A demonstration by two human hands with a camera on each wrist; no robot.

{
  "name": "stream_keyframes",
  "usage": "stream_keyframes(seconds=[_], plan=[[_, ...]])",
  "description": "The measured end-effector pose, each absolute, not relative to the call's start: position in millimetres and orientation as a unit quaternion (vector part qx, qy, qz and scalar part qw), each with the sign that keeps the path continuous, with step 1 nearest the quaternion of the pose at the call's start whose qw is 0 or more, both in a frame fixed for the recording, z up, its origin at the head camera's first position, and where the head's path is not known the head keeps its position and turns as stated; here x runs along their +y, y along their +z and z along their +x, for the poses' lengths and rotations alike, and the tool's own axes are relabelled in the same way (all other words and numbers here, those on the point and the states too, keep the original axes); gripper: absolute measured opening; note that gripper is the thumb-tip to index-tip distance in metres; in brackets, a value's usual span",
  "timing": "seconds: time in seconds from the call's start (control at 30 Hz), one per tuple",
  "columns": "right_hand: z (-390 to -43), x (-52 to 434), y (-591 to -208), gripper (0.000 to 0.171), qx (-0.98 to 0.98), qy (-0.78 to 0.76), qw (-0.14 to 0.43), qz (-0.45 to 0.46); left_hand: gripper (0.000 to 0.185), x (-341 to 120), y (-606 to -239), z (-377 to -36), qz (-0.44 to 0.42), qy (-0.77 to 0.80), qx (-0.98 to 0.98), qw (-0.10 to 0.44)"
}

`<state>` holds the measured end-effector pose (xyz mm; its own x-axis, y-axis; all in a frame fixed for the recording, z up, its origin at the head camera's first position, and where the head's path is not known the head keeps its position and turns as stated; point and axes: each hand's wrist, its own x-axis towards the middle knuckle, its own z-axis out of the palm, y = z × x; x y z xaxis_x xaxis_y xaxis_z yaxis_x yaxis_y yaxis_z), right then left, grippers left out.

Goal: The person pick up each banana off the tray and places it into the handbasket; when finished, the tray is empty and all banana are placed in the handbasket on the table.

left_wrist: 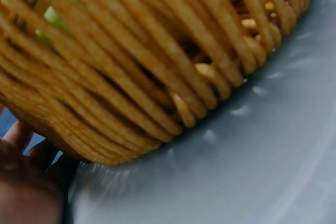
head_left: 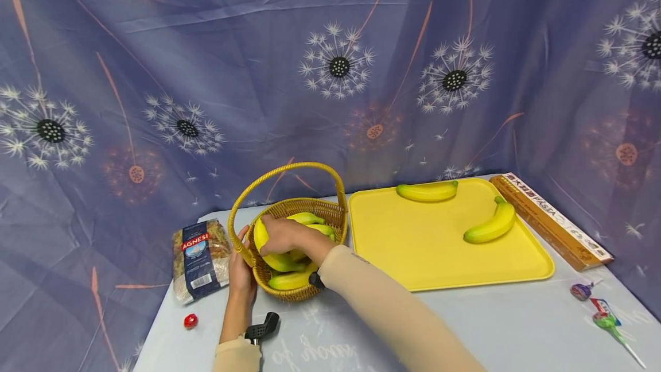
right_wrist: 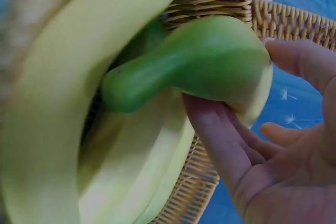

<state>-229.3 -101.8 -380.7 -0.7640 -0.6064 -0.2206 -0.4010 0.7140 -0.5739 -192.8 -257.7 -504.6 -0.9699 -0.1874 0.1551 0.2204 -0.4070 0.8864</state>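
— Dandelion-print cloth hangs behind the pale worktop [head_left: 465,326]. What's leftmost?

— A pasta bag [head_left: 200,258] reading "AGNESI". Then the left hand [head_left: 241,271] holds the wicker basket [head_left: 330,214] at its rim.

— And the right hand [head_left: 281,235]?

— Inside the basket, fingers curled round a banana [right_wrist: 210,61]: smooth, light, firm-looking; best gripped mid-body.

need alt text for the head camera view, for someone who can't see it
A person's right hand grips a banana inside a wicker basket of bananas, while the left hand holds the basket's near side. Beside it, a yellow tray carries two more bananas; a pasta bag lies to the left.
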Motion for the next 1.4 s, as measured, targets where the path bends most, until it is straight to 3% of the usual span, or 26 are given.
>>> stream_keyframes(seconds=[0.23, 0.47, 1.0, 1.4], plan=[[-226.1, -116.3, -376.1, 0.091, 0.913, -0.216, 0.216, -0.272, 0.046, -256.9, -502.0, -192.6, -0.022, -0.842, -0.525, 0.122], [-226.2, -117.4, -382.0, 0.042, 0.918, -0.171, 0.228, -0.275, 0.044, -254.2, -502.5, -193.8, -0.012, -0.842, -0.525, 0.122], [-234.2, -95.8, -377.0, 0.069, 0.892, -0.238, 0.239, -0.301, 0.045, -253.3, -503.2, -196.9, -0.007, -0.834, -0.536, 0.13], [-242.3, -28.9, -344.1, 0.059, 0.851, -0.266, 0.2, -0.406, 0.048, -256.8, -505.2, -195.4, 0.012, -0.826, -0.545, 0.144]])
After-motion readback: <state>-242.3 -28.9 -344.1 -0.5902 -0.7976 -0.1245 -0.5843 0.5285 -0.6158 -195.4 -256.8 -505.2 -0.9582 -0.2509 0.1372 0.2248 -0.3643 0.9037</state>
